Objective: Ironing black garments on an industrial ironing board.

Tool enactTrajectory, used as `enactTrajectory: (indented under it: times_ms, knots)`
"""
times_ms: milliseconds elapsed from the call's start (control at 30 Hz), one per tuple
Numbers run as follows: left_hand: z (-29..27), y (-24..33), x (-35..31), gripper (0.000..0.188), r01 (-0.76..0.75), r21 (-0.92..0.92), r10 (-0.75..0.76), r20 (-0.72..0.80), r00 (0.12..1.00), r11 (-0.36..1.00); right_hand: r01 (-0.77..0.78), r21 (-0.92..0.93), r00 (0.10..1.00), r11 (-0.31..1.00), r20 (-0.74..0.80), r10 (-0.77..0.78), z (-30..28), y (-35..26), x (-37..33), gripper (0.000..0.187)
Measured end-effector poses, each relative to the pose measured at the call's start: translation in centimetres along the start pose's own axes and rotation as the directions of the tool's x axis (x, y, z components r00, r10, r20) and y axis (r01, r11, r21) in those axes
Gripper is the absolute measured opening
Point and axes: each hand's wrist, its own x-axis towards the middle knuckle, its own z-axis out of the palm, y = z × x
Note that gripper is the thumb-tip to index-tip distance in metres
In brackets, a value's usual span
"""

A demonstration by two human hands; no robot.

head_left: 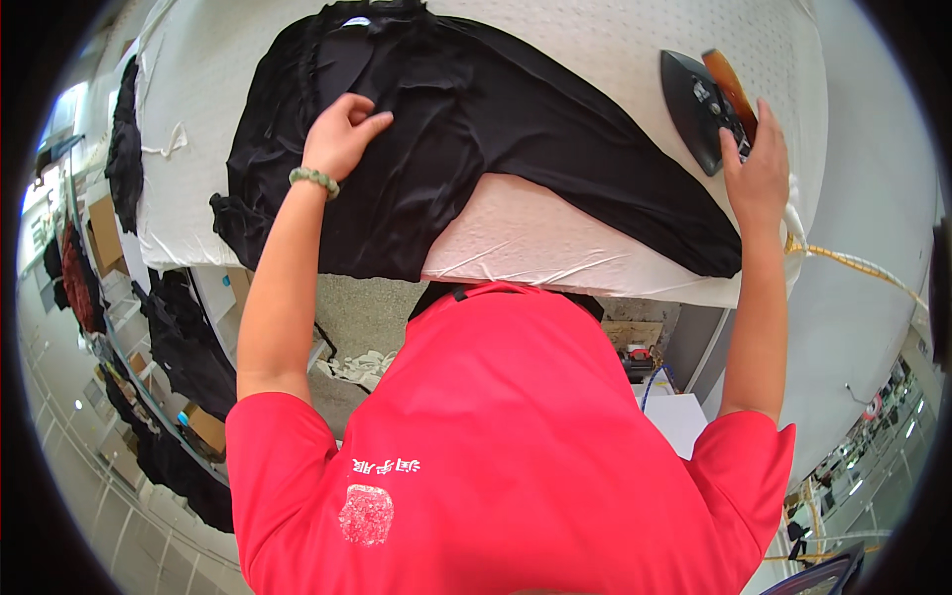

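A black garment (426, 119) of thin, smooth cloth lies spread on a padded, white-covered table (555, 228). One long tapering part, a sleeve or a leg, reaches toward the table's near right edge. My left hand (339, 134), with a green bead bracelet (314, 180) at the wrist, is over the garment's left part. Its fingers are bent, with the thumb apart and no cloth visibly pinched. At the far right a dark iron (691, 104) with an orange-brown handle (729, 87) rests on the cover. My right hand (759, 169) is at the handle's near end, thumb and fingers apart on either side.
A yellowish cord or hose (853, 260) runs off from the table's right edge. Dark clothes (178, 337) hang or lie to the left, near cardboard boxes (105, 233). A white cloth tie (171, 141) lies at the table's left side.
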Motion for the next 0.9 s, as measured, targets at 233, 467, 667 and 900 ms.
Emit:
enactTrajectory:
  times_ms: [233, 467, 667, 900]
  knots:
    - [-0.4, -1.3, -2.2, 0.024, -0.203, -0.229, 0.14, -0.265, 0.954, 0.952, -0.392, -0.182, 0.703, 0.902, 0.573, 0.421, 2.7, 0.3, 5.7, 0.04]
    - [-2.0, -1.1, -0.2, 0.024, -0.203, -0.251, 0.149, -0.219, 0.964, 0.946, -0.067, 0.156, 0.823, 0.986, 0.567, -0.034, 2.8, -11.2, 7.6, 0.036]
    - [-3.1, -1.4, 0.3, 0.022, -0.244, -0.255, 0.235, -0.067, 0.97, 0.936, 0.545, 0.464, 0.294, 0.698, 0.674, -0.678, 3.4, -29.0, 5.2, 0.032]
    - [-5.6, -4.9, -0.3, 0.024, -0.197, -0.47, 0.177, -0.087, 0.98, 0.861, 0.439, 0.369, 0.455, 0.819, 0.695, -0.557, 4.3, -29.3, 8.7, 0.037]
